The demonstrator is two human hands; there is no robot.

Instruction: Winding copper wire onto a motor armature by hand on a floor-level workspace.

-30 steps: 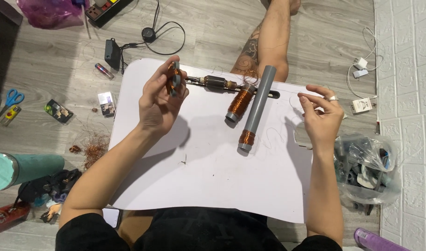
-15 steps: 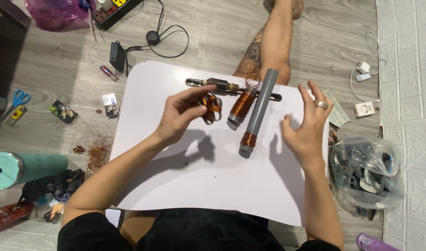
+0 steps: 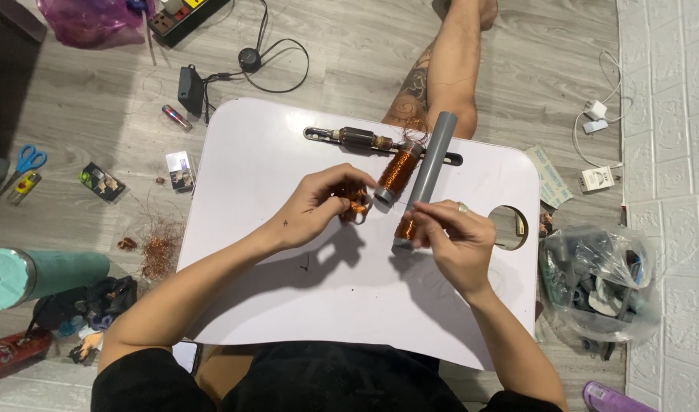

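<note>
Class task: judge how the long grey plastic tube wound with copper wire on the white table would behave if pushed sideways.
The long grey plastic tube looks round and smooth, so it would probably roll on the white table. It appears rigid. Its copper wire winding may snag or loosen.

Home floor used as hobby workspace: grey wood-look flooring (image 3: pixel 98 137), white lap table (image 3: pixel 288 305), power strip (image 3: pixel 185 15), scissors (image 3: pixel 25 162), chargers (image 3: pixel 597 177), copper wire scraps (image 3: pixel 160 248), teal tumbler (image 3: pixel 36 276), white padded wall panels (image 3: pixel 670 114).

tube (image 3: pixel 431 164) on table (image 3: pixel 288 290) | spool (image 3: pixel 397 173) left | motor core (image 3: pixel 357 138) behind
</note>
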